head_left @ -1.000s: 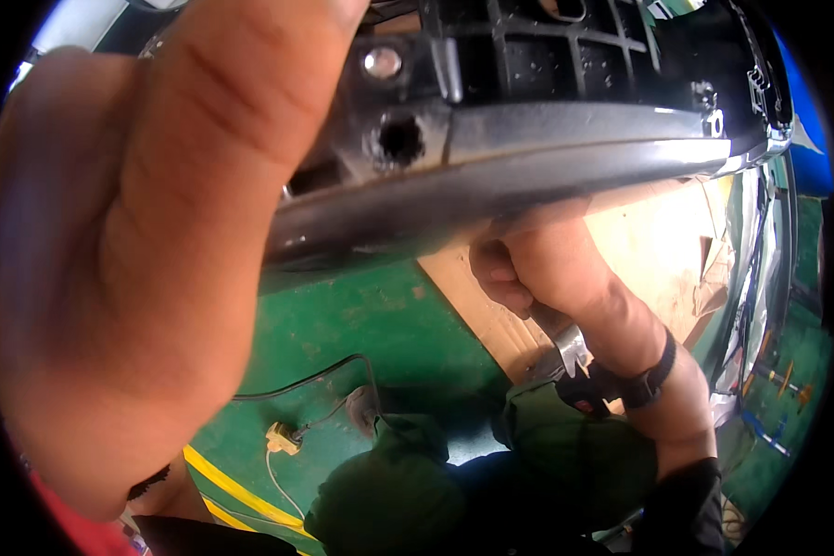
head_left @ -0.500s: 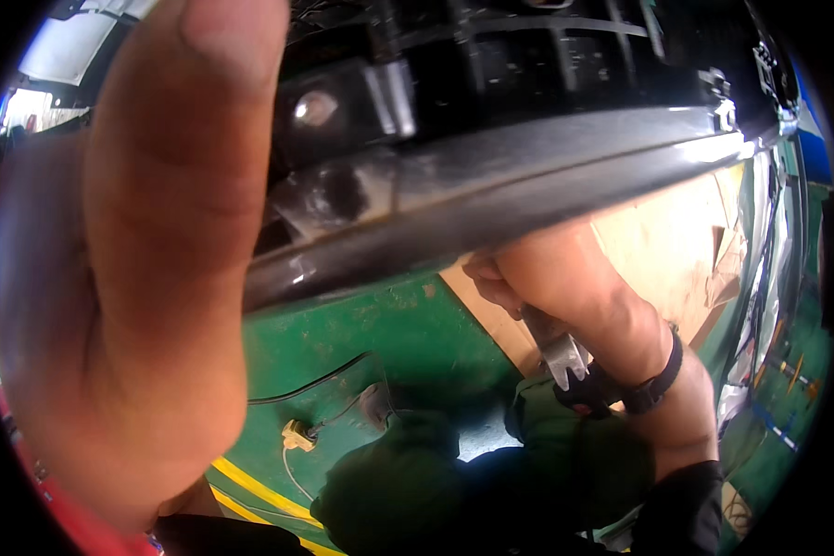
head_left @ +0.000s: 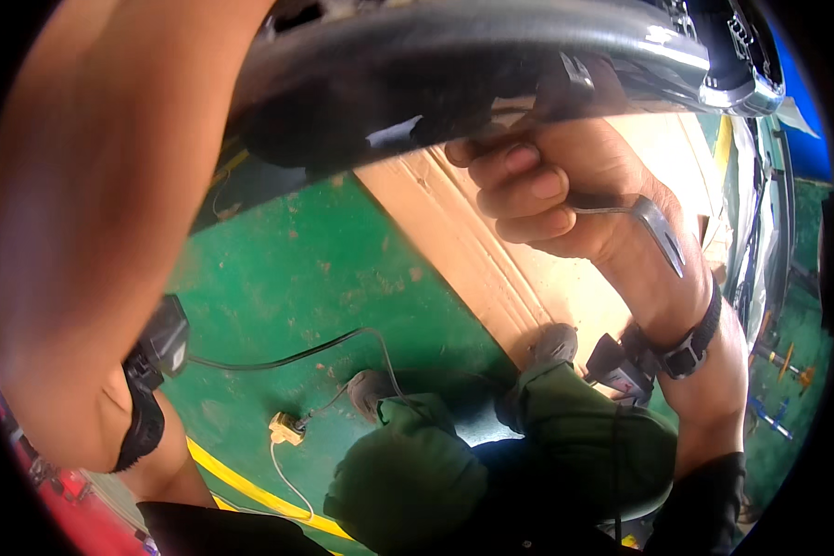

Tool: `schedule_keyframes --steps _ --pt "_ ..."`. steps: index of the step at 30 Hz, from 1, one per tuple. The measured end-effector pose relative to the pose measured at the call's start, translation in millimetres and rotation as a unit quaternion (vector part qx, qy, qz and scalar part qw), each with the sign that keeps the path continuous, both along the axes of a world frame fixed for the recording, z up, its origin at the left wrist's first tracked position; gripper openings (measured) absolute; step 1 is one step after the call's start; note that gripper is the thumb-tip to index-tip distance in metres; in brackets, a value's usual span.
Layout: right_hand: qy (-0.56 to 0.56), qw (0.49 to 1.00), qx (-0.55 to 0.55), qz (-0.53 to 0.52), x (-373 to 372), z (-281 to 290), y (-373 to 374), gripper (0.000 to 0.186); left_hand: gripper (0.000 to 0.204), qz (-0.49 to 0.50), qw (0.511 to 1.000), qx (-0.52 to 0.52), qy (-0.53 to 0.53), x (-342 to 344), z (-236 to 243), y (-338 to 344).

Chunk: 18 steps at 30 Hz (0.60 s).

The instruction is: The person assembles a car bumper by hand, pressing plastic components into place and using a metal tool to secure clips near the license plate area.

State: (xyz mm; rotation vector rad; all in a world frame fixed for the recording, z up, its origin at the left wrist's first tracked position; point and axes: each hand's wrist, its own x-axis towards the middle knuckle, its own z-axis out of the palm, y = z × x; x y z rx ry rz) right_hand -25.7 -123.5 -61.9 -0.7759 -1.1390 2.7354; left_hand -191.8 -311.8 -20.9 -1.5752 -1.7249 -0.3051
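A glossy black curved panel (head_left: 389, 69), like a car bumper, spans the top. My right hand (head_left: 551, 190) is closed with its knuckles up against the panel's lower edge. From this fist sticks a bent metal pry bar (head_left: 655, 227) with a notched, forked end pointing toward my wrist; its other end is hidden. Very close to the camera, my left hand (head_left: 111, 213) looms blurred on the left and reaches up past the panel's left part. Its fingers are out of the picture.
Below the panel lies flat cardboard (head_left: 463, 250) on the green floor (head_left: 278, 269). A black cable (head_left: 287, 364) runs to my left wrist, near a yellow plug (head_left: 287, 428). Yellow floor stripes (head_left: 241, 482) pass beside my legs. Metal tools or clamps (head_left: 783, 366) lie at far right.
The panel sits higher in view. My right hand has come up to the panel's lower edge, and the pry bar has turned. My left hand has moved up, its thumb now out of sight.
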Motion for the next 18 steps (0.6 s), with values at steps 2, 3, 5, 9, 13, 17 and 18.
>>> schedule_keyframes --steps 2,3,5,9,13,17,18 --pt "0.012 0.999 0.014 0.032 0 -8 -2 0.028 0.054 -0.001 1.000 -0.001 0.005 -4 0 -8" --pt "-0.002 0.999 0.027 0.045 2 -13 -3 0.027 0.054 -0.005 1.000 0.002 -0.001 -7 -4 -9" --pt "-0.069 0.984 0.166 -0.012 2 -22 -19 0.027 0.053 -0.017 1.000 0.003 -0.011 -12 -15 -11" --pt "-0.129 0.877 0.455 -0.084 -10 -33 -43 0.031 0.052 -0.025 1.000 0.005 -0.010 -10 -22 -13" --pt "-0.101 0.875 0.466 -0.089 -15 -36 -41 0.031 0.051 -0.029 1.000 0.001 0.002 -6 -14 -13" --pt "-0.055 0.932 0.345 -0.093 -23 0 -42 0.025 0.050 -0.024 1.000 -0.006 0.013 -6 2 -20" --pt "-0.085 0.942 0.305 -0.113 -23 6 -45 0.023 0.050 -0.031 0.999 -0.008 0.001 -6 -7 -16"
